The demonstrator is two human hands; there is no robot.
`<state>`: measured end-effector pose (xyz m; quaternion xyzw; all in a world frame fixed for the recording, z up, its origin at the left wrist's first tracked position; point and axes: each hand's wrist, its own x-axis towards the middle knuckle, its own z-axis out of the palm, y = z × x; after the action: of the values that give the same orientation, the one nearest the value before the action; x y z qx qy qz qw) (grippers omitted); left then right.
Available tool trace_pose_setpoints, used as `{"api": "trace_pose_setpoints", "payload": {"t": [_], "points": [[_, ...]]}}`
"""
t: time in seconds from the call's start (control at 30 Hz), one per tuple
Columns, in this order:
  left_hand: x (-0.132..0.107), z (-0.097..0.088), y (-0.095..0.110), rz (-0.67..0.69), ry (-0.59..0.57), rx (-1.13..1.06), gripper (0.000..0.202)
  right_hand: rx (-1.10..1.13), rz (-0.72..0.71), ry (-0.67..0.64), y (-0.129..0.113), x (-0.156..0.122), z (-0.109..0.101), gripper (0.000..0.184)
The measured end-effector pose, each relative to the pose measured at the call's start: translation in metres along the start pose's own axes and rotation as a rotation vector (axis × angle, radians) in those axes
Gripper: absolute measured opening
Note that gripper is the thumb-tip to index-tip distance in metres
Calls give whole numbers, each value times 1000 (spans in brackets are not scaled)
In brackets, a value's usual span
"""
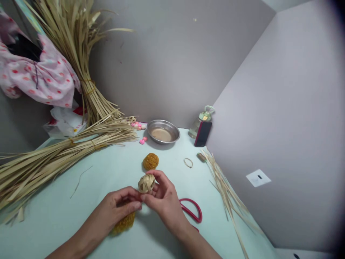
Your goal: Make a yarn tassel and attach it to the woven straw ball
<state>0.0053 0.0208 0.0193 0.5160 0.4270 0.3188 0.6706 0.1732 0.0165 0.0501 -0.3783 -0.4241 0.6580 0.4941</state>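
Note:
A small ball woven from pale straw strips [146, 183] is held above the table by my right hand [166, 201], its fingers curled around the ball's right side. My left hand [120, 205] is closed just below and left of it, thumb and fingers pressed together; what they pinch is hidden. Under the left wrist lies a fuzzy mustard-coloured piece [124, 223], partly covered. Just beyond the straw ball sits a ball of mustard yarn [150, 161]. Red-handled scissors [194, 212] rest right of my right hand, mostly hidden behind it.
Long straw bundles [70, 151] cover the table's left side. At the back stand a metal bowl with liquid [163, 132], a bottle [196, 126] and a phone [203, 133]. Pink pieces [142, 141] lie near the bowl. A straw ring [188, 163] and loose strips [225, 190] are right.

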Motion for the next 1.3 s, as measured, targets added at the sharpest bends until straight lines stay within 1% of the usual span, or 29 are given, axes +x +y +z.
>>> {"api": "trace_pose_setpoints", "payload": {"t": [0.13, 0.23, 0.33, 0.37, 0.47, 0.5, 0.57, 0.63, 0.73, 0.77, 0.83, 0.9, 0.97, 1.03, 1.1, 1.17, 1.3], "points": [[3, -8, -7, 58, 8, -77, 22, 33, 29, -7, -4, 2, -1, 53], [2, -9, -8, 82, -29, -102, 27, 35, 28, -16, -2, 3, -3, 53], [-3, -7, -1, 13, -73, -145, 27, -23, -9, -15, 1, 3, -5, 48], [-5, -5, 2, -24, -65, -160, 25, -61, -29, -15, 2, 3, -6, 47], [-9, 0, 10, -83, 2, -172, 40, -200, -95, -30, 2, 1, -7, 45], [-10, 1, 11, -94, 6, -187, 40, -242, -119, -39, 2, 0, -8, 45], [-9, 1, 11, -110, -34, -226, 30, -314, -165, -62, 0, -3, -9, 44], [-7, 0, 8, -112, -124, -235, 25, -389, -215, -82, -1, -4, -10, 44], [-7, -3, 4, -108, -255, -227, 33, -496, -261, -104, -4, -7, -10, 44], [-7, -4, 2, -115, -280, -231, 35, -506, -265, -109, -5, -8, -10, 43], [-6, -3, 0, -129, -294, -245, 31, -455, -235, -115, -5, -9, -8, 43], [-3, -2, -1, -121, -276, -244, 24, -333, -165, -118, -4, -8, -5, 43], [-1, -1, -2, -63, -232, -227, 19, -194, -82, -110, -3, -7, -3, 44], [1, -1, -1, 1, -156, -196, 16, -78, -8, -93, -1, -5, -2, 46], [0, -2, 1, 32, -70, -170, 14, 8, 45, -75, 0, -2, -3, 47], [-3, -3, 3, 37, -9, -138, 15, 56, 67, -59, 2, 0, -3, 48], [-5, -5, 3, 55, 51, -58, 12, 69, 61, -12, 5, 2, -7, 48]]}}
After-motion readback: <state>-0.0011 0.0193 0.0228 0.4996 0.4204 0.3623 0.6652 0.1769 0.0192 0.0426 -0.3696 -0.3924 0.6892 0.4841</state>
